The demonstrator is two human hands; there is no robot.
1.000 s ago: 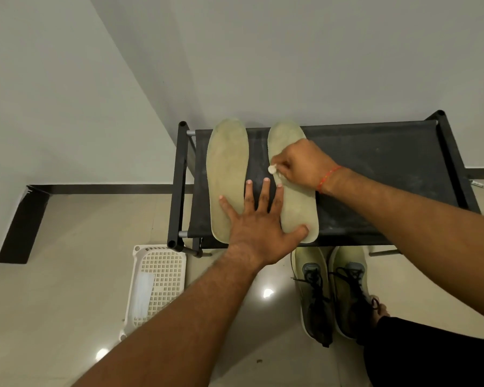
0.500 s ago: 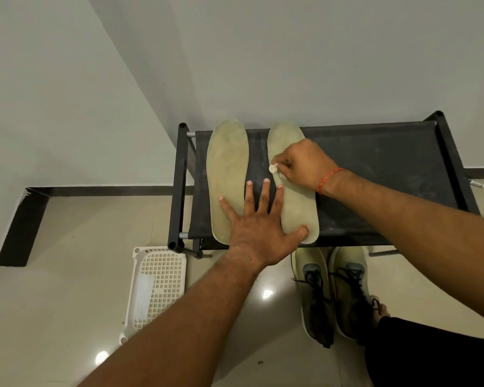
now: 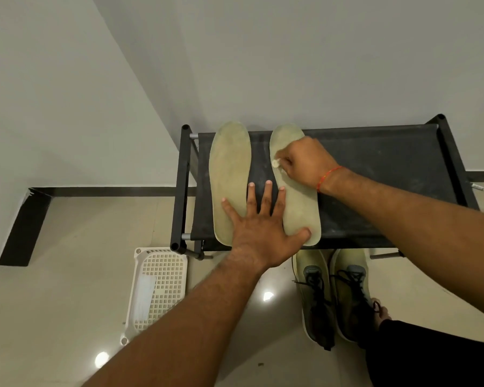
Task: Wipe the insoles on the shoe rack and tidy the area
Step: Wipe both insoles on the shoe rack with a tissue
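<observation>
You see matt, scuffed insoles [image 3: 230,182] on the rack's [image 3: 375,174] dusty black cloth shelf, a perforated white plastic basket [image 3: 158,289], and glossy floor tiles [image 3: 53,303] reflecting lights.

Right wrist: thin red-orange thread band [image 3: 328,177] tied round it.
Forearms: left forearm [image 3: 179,317] and right forearm [image 3: 403,208] bare and lightly haired.
Hands: left hand [image 3: 263,233] and right hand [image 3: 305,160] bare, nails short.
Leg: black trouser leg [image 3: 430,356].
Foot: bare foot [image 3: 382,314] beyond the hem.
</observation>
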